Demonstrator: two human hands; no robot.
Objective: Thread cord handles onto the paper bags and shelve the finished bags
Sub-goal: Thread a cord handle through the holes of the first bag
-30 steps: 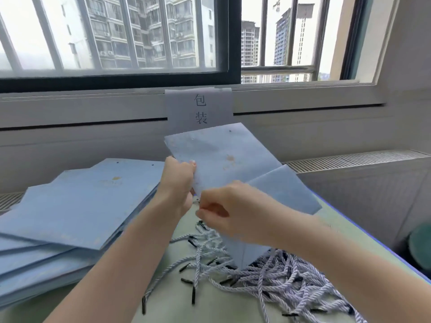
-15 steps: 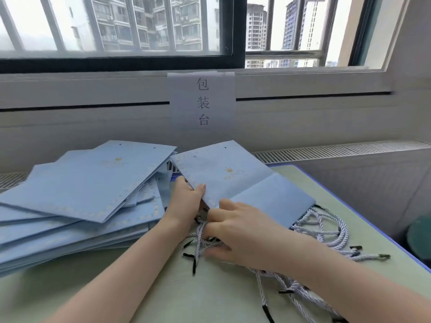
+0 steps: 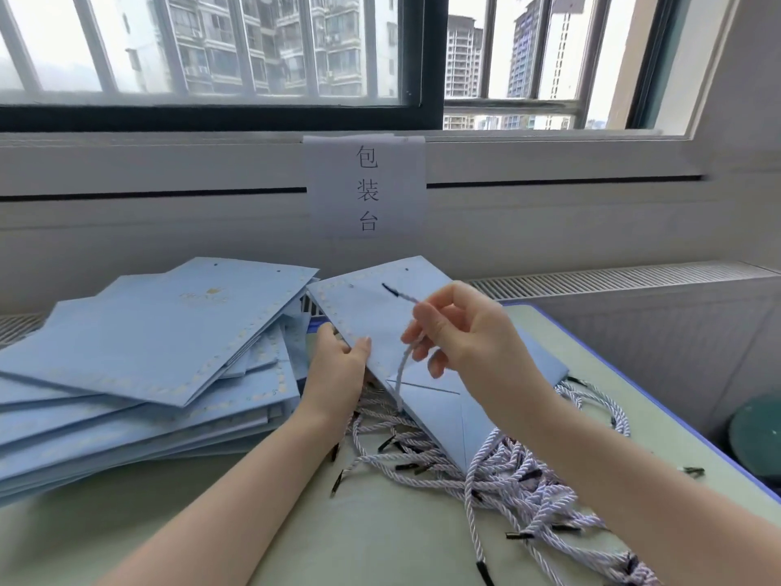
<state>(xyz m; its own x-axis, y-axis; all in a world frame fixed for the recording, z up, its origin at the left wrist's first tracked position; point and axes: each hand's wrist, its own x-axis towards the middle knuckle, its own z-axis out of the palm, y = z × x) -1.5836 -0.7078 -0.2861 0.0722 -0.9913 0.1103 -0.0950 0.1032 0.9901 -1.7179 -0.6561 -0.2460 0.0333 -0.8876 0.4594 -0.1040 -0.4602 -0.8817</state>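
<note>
Change: right hand (image 3: pixel 460 332) up off the cord pile since half a second ago, now raised over the bag with one cord; left hand same spot on the bag edge; view tilted a bit lower
Right hand: fingers curled, pinching a cord (image 3: pixel 401 361) near its black tip; tip points up-left toward the bag's top edge; rest of the cord hangs down across the bag face to the pile
Left hand: left hand (image 3: pixel 338 370) grips the bag's left edge, thumb on top, fingers under
Bag: light blue paper bag (image 3: pixel 372 306), folded flat, tilted, lower end over the cords; two small holes along its top edge, cannot tell if the tip touches one
Cords: loose cord pile (image 3: pixel 520 471), white twisted with black tips, on the table under and right of the bag
Stack: bag stack (image 3: pixel 148 353), flat blue bags, left of the hands, just beside the left hand
Table: pale green table (image 3: pixel 380 535) with blue edge
Background: paper sign (image 3: pixel 367 186) with three characters on the wall under the window (image 3: pixel 211 48)
</note>
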